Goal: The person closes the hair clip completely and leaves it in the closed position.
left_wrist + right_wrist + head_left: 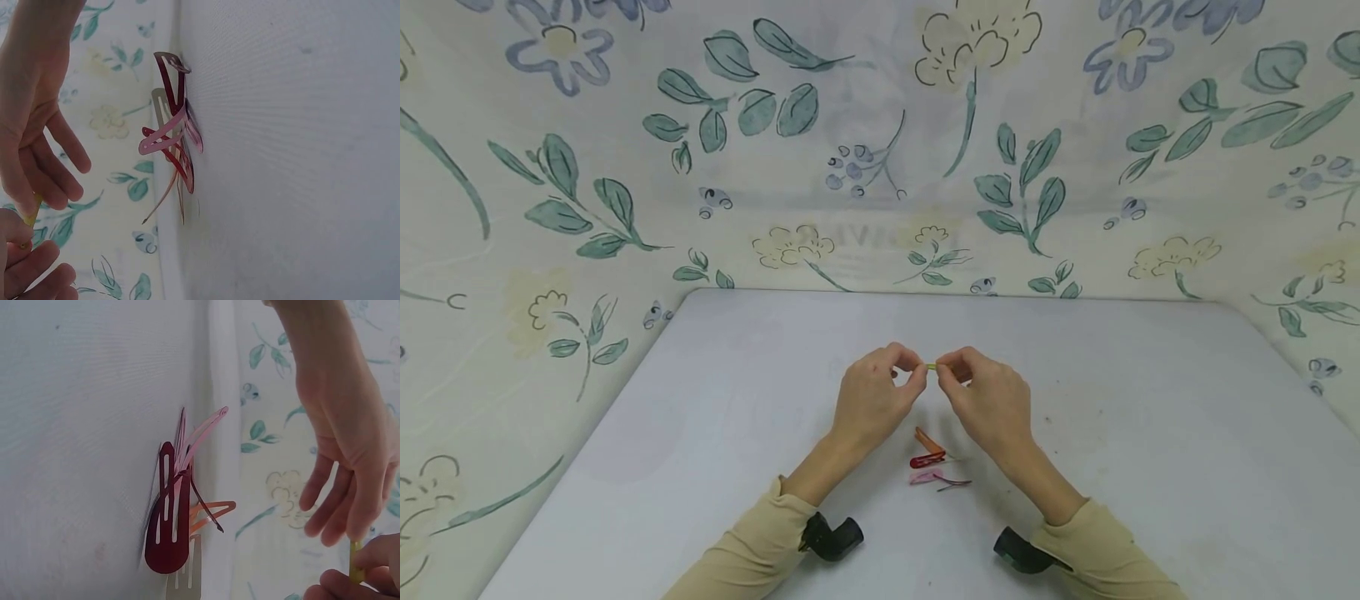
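Note:
A small yellow hair clip (932, 367) is held up over the table between both hands. My left hand (874, 398) pinches one end of it between thumb and forefinger. At the other end, my right hand (997, 405) pinches with thumb and fingertips. Much of the yellow clip is covered by fingers in every view. Below and nearer to me lies a loose group of snap hair clips: an orange clip (927, 439), a red clip (927, 460), a pink clip (925, 476) and a dark clip (953, 482). A pale beige clip (160, 109) shows among them in the left wrist view.
The white table (737, 417) runs back to a floral-patterned cloth (865, 225) hanging behind and at the sides. A black wrist camera (838, 539) sits by the left cuff, and another black camera (1022, 551) by the right cuff.

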The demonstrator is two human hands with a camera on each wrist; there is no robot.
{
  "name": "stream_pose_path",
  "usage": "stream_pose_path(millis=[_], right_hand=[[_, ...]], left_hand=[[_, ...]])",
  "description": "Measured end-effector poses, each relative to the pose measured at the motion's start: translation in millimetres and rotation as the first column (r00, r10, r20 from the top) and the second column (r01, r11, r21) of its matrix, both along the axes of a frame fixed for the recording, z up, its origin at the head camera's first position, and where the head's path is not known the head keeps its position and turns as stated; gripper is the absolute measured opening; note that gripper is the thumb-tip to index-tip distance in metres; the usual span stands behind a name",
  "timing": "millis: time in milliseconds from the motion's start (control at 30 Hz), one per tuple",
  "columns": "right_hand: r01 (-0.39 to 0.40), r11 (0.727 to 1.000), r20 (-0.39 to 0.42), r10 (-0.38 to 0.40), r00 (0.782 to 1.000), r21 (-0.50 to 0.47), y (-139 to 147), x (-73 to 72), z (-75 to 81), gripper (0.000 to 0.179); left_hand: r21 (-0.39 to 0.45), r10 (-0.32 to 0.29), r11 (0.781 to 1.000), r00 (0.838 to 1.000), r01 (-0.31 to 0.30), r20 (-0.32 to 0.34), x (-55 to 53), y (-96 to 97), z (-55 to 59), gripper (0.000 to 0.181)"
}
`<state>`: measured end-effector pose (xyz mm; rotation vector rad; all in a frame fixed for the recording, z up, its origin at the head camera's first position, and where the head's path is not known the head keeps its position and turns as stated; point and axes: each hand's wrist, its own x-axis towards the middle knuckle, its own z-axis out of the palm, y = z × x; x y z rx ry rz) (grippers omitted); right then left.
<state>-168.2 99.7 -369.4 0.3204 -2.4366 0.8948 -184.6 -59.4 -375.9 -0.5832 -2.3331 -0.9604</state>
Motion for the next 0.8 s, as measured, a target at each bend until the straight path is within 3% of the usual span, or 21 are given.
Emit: stream_pose_path(millis=[367,800], right_hand=[[0.014,1.0,0.039,-0.014,0.999,-0.001,0.3,-1.6,-1.1,0.008],[-0.068,0.994,0.115,0.079,0.99,-0.089,6.3,-6.0,-1.2,0.011]], left_hand=[[0.032,-0.005,0.999,0.999,0.004,0.034,1.2,2.7,-1.3,0.007],[0.013,-0.048,0.999,0.998,0.047,0.052,0.2,0.5,-0.7,0.005]])
